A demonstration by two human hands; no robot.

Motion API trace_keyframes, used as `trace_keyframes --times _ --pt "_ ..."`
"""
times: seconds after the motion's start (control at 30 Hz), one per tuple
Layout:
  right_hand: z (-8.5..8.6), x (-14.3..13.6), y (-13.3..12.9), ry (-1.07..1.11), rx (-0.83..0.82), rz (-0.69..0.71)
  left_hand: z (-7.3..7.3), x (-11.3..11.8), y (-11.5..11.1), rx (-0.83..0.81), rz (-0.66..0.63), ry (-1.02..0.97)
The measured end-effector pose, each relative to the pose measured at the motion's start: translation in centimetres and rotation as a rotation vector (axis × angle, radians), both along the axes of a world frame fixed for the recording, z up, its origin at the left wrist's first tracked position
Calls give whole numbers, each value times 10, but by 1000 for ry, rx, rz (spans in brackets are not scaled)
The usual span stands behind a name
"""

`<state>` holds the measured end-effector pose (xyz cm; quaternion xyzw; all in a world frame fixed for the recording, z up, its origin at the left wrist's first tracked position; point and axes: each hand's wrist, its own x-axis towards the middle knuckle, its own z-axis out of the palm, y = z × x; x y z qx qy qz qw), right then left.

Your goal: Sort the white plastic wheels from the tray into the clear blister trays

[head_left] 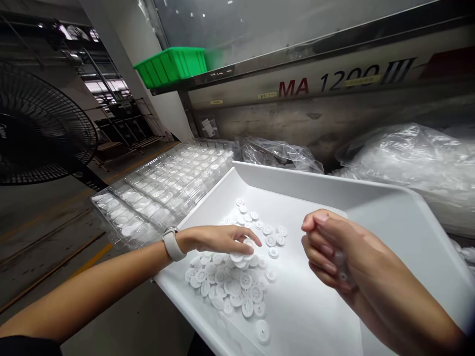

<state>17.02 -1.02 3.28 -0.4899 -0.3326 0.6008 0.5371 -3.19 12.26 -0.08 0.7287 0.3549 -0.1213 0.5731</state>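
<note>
Left hand [226,240] is over the pile of white discs [233,287] in the white tray [308,316], thumb and fingers part-curled around a few discs at the top; can't tell if they're actually gripped. Right hand [343,242] is raised over the tray's right part, well apart from the pile, fingers curled in and clenched on small whitish pieces [342,267], mostly hidden in the palm. Discs are round, with holes or spoke-like patterns; main heap on the tray's left side, looser ones scattered beyond it, and one single disc [262,332] at the near end. Light watch band [173,244] on left wrist. Just left of the tray: clear compartment trays [106,222] filled with white parts. Behind: crumpled clear bag [285,155] near the tray's far wall, bigger plastic bag [415,158] with whitish contents at right. Green bin [172,66] on the ledge of the machine [260,113], which is marked "MA 1200 III". Black fan [48,123] at far left, cut off by the frame edge.
</note>
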Motion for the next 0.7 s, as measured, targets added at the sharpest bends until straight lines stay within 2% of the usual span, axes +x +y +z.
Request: trace_keyframes --times 0.1,0.23,0.37,0.47,0.57,0.7 --pt "-3 -2 2 -64 -7 41 12 2 -17 -287 310 -194" --pt "-10 -8 2 -213 -2 143 22 10 -56 -586 720 -504" --pt "-18 -16 -7 -419 138 283 24 23 -93 -799 1087 -741" --pt "-25 -20 -12 -532 298 368 23 34 -108 -917 1286 -841" --pt "-31 -19 -12 -672 448 390 18 42 -112 -982 1457 -910" --pt "-36 -14 -8 -988 692 350 10 44 -112 -1021 1571 -954"
